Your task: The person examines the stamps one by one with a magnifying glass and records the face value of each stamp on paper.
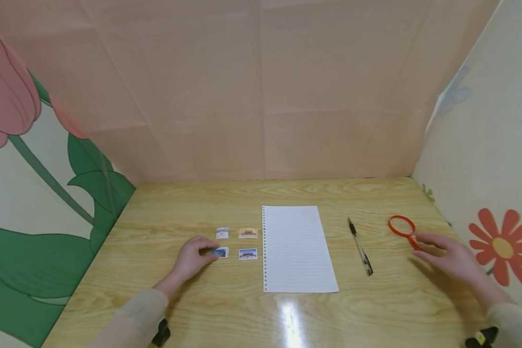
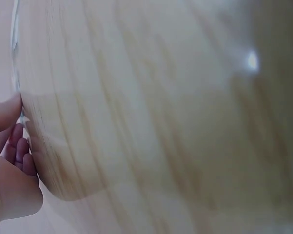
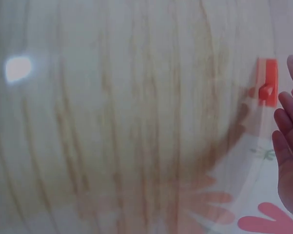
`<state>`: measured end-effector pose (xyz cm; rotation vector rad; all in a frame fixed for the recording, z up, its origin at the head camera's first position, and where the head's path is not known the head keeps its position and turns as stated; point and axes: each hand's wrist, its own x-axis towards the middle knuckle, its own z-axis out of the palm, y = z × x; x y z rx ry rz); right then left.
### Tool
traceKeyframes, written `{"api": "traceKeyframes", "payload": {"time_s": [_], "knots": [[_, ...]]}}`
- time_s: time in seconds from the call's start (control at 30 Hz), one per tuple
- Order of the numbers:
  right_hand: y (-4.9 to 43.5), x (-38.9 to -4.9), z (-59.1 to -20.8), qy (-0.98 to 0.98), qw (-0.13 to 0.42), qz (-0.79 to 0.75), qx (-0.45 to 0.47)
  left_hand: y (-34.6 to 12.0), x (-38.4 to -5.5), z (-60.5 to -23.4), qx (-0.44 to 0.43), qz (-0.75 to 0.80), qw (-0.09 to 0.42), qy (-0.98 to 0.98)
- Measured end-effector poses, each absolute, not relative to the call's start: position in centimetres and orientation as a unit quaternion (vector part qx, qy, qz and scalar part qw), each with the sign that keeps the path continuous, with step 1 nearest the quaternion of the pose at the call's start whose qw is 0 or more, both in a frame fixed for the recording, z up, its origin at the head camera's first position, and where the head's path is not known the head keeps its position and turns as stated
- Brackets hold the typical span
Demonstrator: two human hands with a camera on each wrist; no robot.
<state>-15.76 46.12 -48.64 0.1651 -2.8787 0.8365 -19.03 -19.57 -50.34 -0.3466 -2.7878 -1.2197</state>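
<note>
My left hand (image 1: 191, 261) is at the lower-left of several small picture stamps, with thumb and index finger at the top and bottom edges of a blue stamp (image 1: 221, 252). Around it lie a pale stamp (image 1: 222, 233), a yellowish stamp (image 1: 248, 233) and a stamp with a red-roofed building (image 1: 248, 254). On the right, my right hand (image 1: 450, 256) has its thumb and fingers spread on either side of the handle of a red magnifying glass (image 1: 413, 241). In the right wrist view that hand (image 3: 290, 141) shows relaxed fingers beside the red handle (image 3: 268, 82).
A lined loose-leaf sheet (image 1: 297, 251) lies mid-table, its holes along the left side. Between it and the magnifying glass is a black-capped clear pen (image 1: 359, 246). A pinkish covering (image 1: 261, 96) rises behind the wooden table (image 1: 191, 203); flower-printed walls stand at both sides.
</note>
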Motion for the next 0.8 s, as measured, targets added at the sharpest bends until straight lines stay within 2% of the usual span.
{"api": "traceKeyframes", "payload": {"time_s": [0.43,0.7,0.8], "knots": [[46.6,-16.2,-49.9,-0.957,0.007,0.289,0.031,-19.7,-19.1,-50.4,-0.120,-0.401,0.040,-0.907],[47.0,-16.5,-51.0,-0.936,0.102,0.326,0.080,-19.8,-19.1,-50.5,-0.122,-0.403,0.039,-0.906],[46.9,-16.6,-51.2,-0.935,0.108,0.328,0.074,-19.8,-19.1,-50.5,-0.124,-0.402,0.040,-0.906]]}}
